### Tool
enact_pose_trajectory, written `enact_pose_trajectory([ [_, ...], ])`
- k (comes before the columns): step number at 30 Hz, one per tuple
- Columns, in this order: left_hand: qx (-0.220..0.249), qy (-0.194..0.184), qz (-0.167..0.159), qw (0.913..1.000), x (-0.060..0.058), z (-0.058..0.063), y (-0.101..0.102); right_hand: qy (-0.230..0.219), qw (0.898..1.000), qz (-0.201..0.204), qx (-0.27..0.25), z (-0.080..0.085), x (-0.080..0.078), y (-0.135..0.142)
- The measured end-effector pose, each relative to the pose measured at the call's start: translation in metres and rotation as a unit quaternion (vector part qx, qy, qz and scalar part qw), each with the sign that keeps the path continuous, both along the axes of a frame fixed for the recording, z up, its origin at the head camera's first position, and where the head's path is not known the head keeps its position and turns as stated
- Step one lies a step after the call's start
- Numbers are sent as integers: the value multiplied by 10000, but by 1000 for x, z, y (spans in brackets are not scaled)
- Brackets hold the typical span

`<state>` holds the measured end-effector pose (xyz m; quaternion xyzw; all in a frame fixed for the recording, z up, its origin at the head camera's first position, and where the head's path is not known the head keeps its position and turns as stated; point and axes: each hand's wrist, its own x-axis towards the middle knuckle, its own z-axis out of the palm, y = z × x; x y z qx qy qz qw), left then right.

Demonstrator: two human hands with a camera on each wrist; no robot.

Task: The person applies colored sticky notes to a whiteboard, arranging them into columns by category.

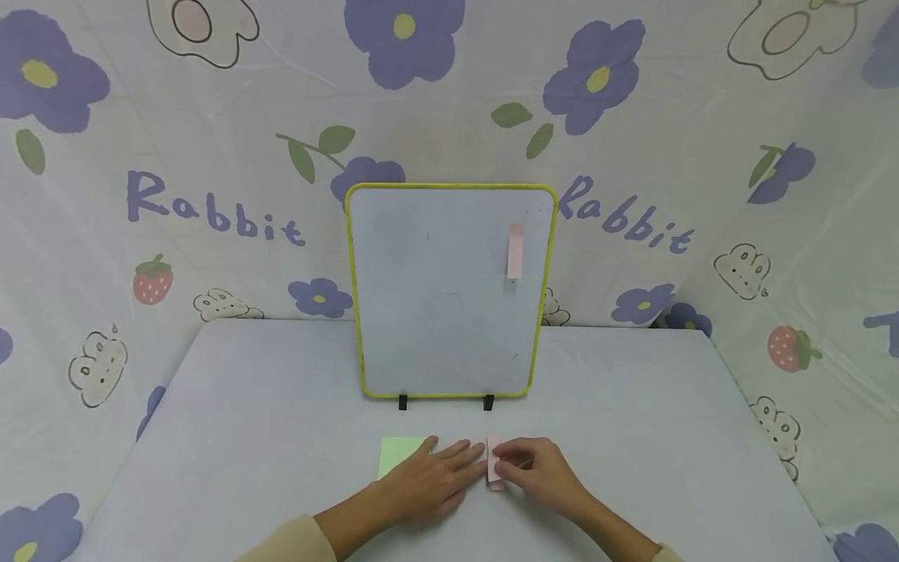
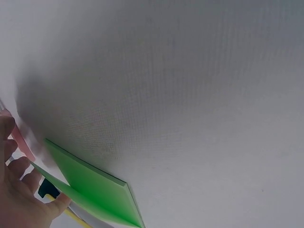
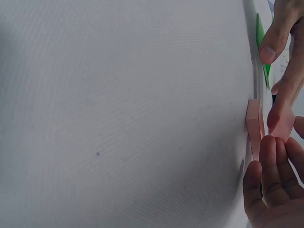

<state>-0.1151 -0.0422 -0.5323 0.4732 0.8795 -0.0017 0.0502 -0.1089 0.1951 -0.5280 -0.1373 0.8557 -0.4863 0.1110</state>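
Fingers spread, my left hand (image 1: 434,482) reaches over a green sticky note pad (image 1: 399,453); its fingertips are right at the left edge of a narrow pink sticky note pad (image 1: 495,485). From the left wrist, the top sheet (image 2: 71,195) of the green pad stands partly lifted, with the thumb at it. My right hand (image 1: 548,478) pinches a pink sticky note (image 3: 284,124) between thumb and fingers. In the right wrist view that note is raised beside the pink pad (image 3: 254,121), and a left fingertip overlaps it.
A whiteboard (image 1: 449,312) with a yellow frame stands on black feet (image 1: 403,403) behind the hands. Pink sticky notes (image 1: 515,256) hang at its upper right. A white cloth covers the table (image 1: 267,406), and a printed curtain (image 1: 449,133) surrounds it.
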Motion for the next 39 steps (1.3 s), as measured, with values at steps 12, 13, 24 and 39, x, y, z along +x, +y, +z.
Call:
enact_pose_trajectory([
  [12, 23, 0, -12, 10000, 1, -1, 3, -156, 9993, -95, -329, -5, -2, -3],
  [13, 22, -9, 9, 10000, 1, -1, 3, -145, 9993, -95, -339, -6, -2, -3],
  [24, -40, -212, 175, 9996, 0, 3, 5, -258, 9977, -351, -528, 2, -5, -5],
  [39, -5, -164, -42, 9999, -6, 6, 13, 527, 9929, -620, -869, 28, -32, 1],
])
